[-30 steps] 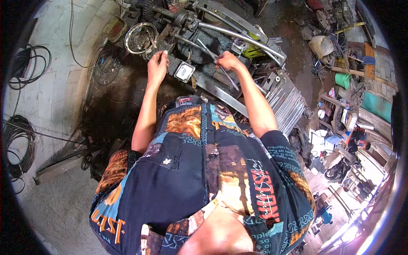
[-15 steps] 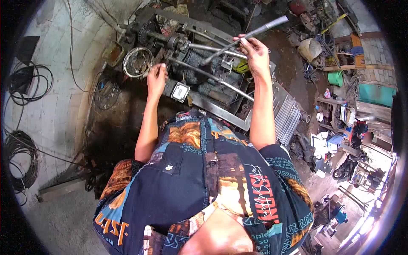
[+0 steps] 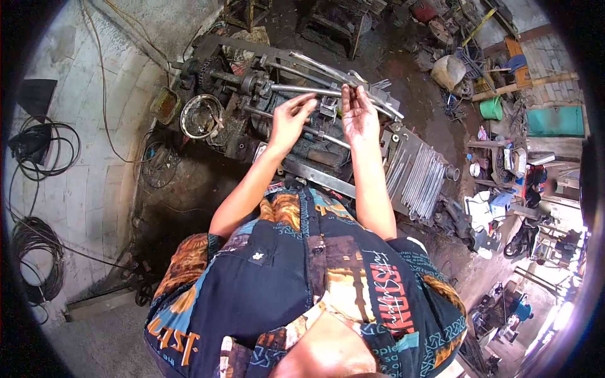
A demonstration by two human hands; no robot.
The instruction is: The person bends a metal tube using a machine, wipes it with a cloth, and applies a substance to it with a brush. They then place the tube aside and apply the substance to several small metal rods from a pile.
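Note:
My right hand (image 3: 361, 120) has its palm turned up and fingers stretched out, with dark grime on the skin. Its fingertips overlap a long metal rod (image 3: 319, 65) that lies slanted across the far side of a greasy machine. My left hand (image 3: 291, 126) is over the machine's near side, thumb and fingers apart, holding nothing. Close to its fingertips runs a metal shaft (image 3: 302, 89) leading from a round chuck-like part (image 3: 247, 85). A second, lower bar (image 3: 329, 138) passes between my two forearms.
A round bowl (image 3: 183, 120) with dark, grimy contents sits left of the machine beside a small brown-filled container (image 3: 165, 104). Several metal rods (image 3: 423, 186) lie piled at the right. Coiled black cable (image 3: 34, 252) is on the left, a green bucket (image 3: 491, 108) far right.
The rod that my right hand held up now lies across the machine, out of my grasp. My left hand has moved right, from beside the bowl to over the shaft.

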